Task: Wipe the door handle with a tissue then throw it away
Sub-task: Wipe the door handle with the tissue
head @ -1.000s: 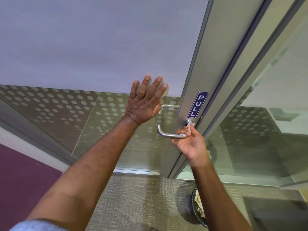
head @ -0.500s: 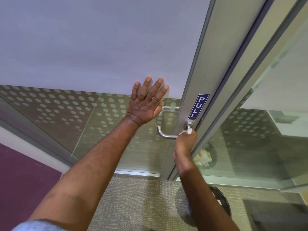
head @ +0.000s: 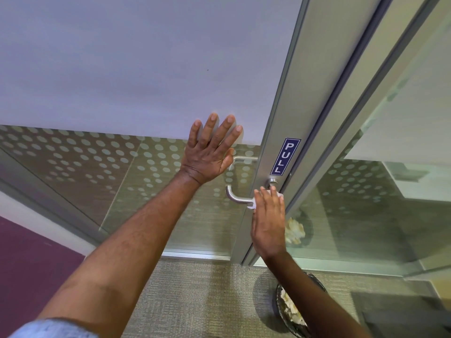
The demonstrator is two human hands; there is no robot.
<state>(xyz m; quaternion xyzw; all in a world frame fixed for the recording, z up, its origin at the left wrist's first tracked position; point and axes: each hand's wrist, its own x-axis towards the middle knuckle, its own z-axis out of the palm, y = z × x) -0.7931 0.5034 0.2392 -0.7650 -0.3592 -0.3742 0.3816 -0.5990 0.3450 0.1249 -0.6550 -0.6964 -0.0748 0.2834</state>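
A brushed-metal lever door handle [head: 234, 196] sticks out from the grey door frame under a blue PULL sign [head: 285, 156]. My right hand [head: 269, 222] lies over the handle's inner end, back towards me, pressing a white tissue [head: 253, 205] against it; only the tissue's edges show past the fingers. My left hand [head: 210, 152] rests flat on the glass door [head: 117, 69], fingers spread, just left of and above the handle. A dark mesh waste bin [head: 290, 313] with crumpled tissues stands on the carpet below my right forearm.
The door has a frosted upper panel and dotted glass below. A fixed glass pane [head: 366, 215] to the right reflects the bin's tissues. Grey carpet [head: 195, 301] covers the floor, and a purple surface [head: 29, 264] lies at the lower left.
My right hand has turned over the handle, from gripping it from below to covering it with the back facing me. The left hand has stayed flat on the glass.
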